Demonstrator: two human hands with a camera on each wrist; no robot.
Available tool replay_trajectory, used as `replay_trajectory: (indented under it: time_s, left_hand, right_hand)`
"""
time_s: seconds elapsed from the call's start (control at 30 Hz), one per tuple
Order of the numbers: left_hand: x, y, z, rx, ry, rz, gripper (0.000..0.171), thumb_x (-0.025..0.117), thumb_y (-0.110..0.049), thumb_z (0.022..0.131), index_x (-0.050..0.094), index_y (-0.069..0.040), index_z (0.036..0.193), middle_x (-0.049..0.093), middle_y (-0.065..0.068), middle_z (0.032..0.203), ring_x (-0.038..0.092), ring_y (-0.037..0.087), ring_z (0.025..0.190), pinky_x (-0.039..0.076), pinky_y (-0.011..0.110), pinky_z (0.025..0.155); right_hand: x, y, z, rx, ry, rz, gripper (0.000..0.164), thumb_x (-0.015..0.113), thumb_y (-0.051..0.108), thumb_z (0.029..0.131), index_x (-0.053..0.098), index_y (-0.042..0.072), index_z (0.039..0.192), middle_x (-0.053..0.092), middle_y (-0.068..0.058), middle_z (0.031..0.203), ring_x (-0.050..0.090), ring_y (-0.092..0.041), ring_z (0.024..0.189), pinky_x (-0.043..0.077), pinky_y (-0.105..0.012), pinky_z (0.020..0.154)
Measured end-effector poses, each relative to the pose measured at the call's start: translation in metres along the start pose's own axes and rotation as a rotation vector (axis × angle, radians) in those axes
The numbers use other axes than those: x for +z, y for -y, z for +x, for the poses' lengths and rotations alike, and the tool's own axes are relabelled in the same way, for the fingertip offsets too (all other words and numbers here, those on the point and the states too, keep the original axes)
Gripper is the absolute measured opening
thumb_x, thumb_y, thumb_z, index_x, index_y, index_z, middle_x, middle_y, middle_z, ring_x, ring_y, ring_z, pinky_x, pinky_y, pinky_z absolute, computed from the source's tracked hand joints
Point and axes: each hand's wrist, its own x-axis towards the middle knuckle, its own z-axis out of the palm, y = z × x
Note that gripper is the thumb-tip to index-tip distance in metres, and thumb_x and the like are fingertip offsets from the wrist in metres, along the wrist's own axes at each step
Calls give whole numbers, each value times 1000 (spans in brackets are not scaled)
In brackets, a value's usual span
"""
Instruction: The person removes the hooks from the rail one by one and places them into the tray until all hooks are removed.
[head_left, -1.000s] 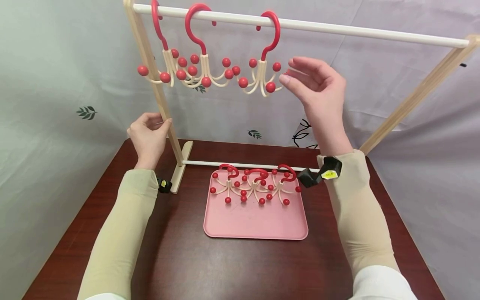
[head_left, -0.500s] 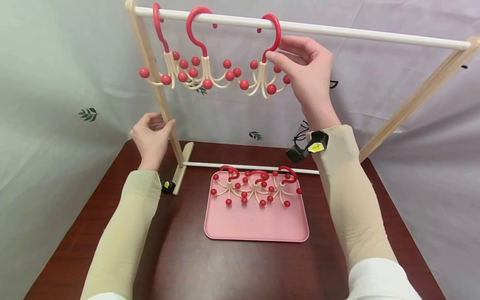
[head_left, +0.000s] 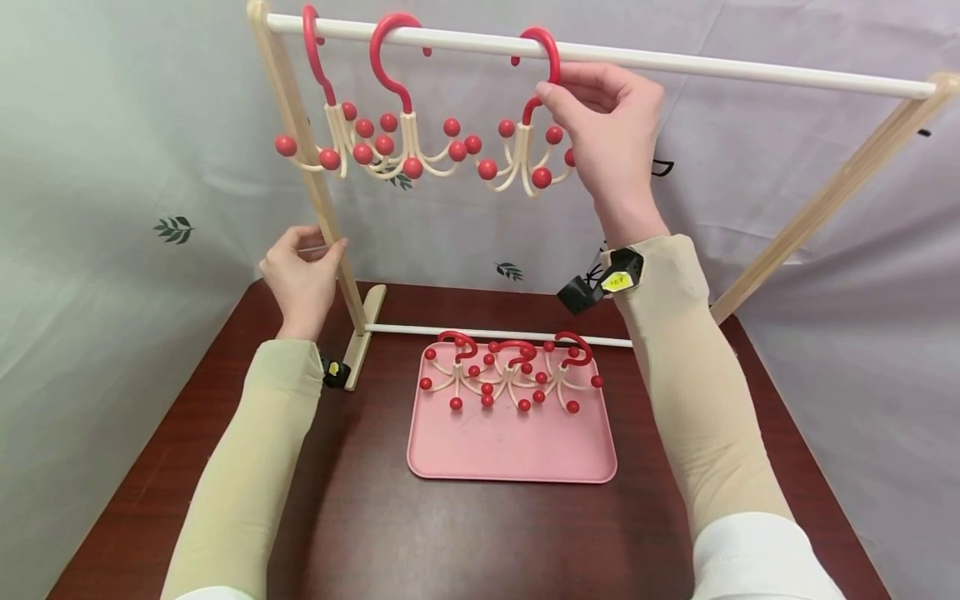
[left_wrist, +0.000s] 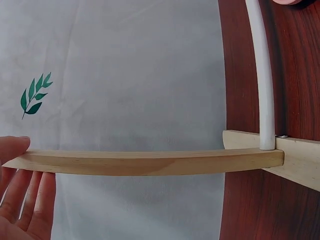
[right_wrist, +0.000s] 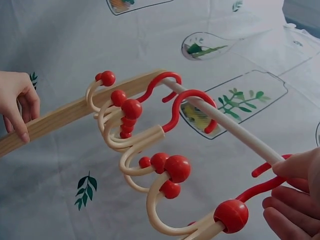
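From the white top rail (head_left: 712,68) hang three octopus-style hangers with red hooks and red-balled cream arms. My right hand (head_left: 621,125) pinches the red hook of the rightmost hanger (head_left: 523,146) just under the rail, thumb in front. The right wrist view also has this hand (right_wrist: 295,192) at the hook. To its left hang the middle hanger (head_left: 408,133) and the leftmost hanger (head_left: 337,129). My left hand (head_left: 302,275) holds the rack's left wooden post (head_left: 321,196). In the left wrist view the thumb lies on one side of the post (left_wrist: 150,162), the fingers on the other.
A pink tray (head_left: 510,454) on the dark wooden table (head_left: 465,542) bears three similar hangers along its far edge. A white lower bar (head_left: 405,329) runs behind it, and the right post (head_left: 825,200) slants at the right. Patterned cloth (head_left: 465,242) hangs behind.
My right hand has moved up and left from beside the rightmost hanger's balls and now pinches its hook. The left hand stays on the post, and the hangers hang where they did.
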Motion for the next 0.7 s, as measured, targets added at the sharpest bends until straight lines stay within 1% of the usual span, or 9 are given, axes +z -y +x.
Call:
replay_trajectory:
  time_s: [0.03, 0.1, 0.2, 0.27, 0.33, 0.47, 0.53, 0.6, 0.7]
  left_hand:
    - [0, 0, 0, 2, -2, 2, 25, 83, -18, 86, 77, -5, 106, 76, 8, 99, 72, 6, 83, 59, 20, 75]
    - [0, 1, 0, 5, -4, 5, 24, 83, -18, 86, 77, -5, 106, 76, 8, 99, 72, 5, 83, 59, 20, 75]
    - [0, 1, 0, 5, -6, 7, 24, 83, -18, 86, 77, -5, 106, 76, 8, 99, 72, 4, 82, 59, 19, 75]
    - [0, 0, 0, 6, -7, 9, 24, 83, -18, 86, 77, -5, 105, 76, 8, 98, 71, 4, 82, 59, 19, 74]
    - [0, 0, 0, 4, -6, 5, 24, 83, -18, 86, 77, -5, 105, 76, 8, 98, 71, 4, 81, 59, 19, 74]
    - [0, 0, 0, -1, -1, 2, 24, 83, -20, 86, 77, -6, 105, 77, 7, 98, 71, 3, 81, 59, 18, 73]
    - [0, 0, 0, -2, 1, -1, 24, 83, -20, 86, 77, -6, 105, 76, 7, 98, 71, 3, 81, 59, 18, 73]
    - [0, 0, 0, -2, 2, -7, 24, 83, -19, 86, 77, -6, 106, 76, 7, 98, 72, 3, 81, 59, 19, 73]
    - [0, 0, 1, -1, 2, -13, 23, 83, -17, 86, 77, -6, 106, 76, 7, 98, 72, 4, 81, 59, 19, 73]
  right_hand:
    - [0, -1, 1, -3, -2, 0, 18, 82, 12, 87, 81, 8, 105, 76, -5, 94, 68, -21, 89, 53, -26, 75]
    - [0, -2, 3, -1, -4, 7, 18, 83, 12, 87, 81, 8, 104, 76, -6, 94, 68, -23, 86, 55, -27, 76]
    - [-1, -6, 5, 8, -7, 16, 17, 83, 13, 86, 81, 9, 103, 76, -7, 94, 68, -24, 82, 54, -25, 67]
    - [-1, -6, 5, 16, -12, 23, 16, 84, 13, 86, 81, 10, 102, 76, -8, 94, 68, -24, 80, 50, -25, 59]
    - [-1, -6, 5, 21, -18, 32, 15, 83, 12, 86, 81, 10, 101, 75, -9, 93, 68, -23, 79, 48, -26, 57]
    - [-1, -4, 4, 22, -30, 79, 15, 83, 7, 86, 80, 5, 100, 75, -11, 92, 67, -23, 78, 55, -26, 70]
    - [-3, -3, 5, 16, -37, 90, 16, 83, 7, 86, 79, 5, 101, 74, -11, 92, 67, -23, 78, 54, -24, 68]
    - [-5, -3, 6, 0, -45, 85, 17, 83, 9, 86, 79, 5, 101, 75, -10, 92, 66, -23, 78, 49, -23, 62]
    - [-9, -2, 6, -23, -62, 86, 17, 84, 11, 85, 79, 7, 101, 75, -10, 94, 67, -25, 81, 45, -25, 57]
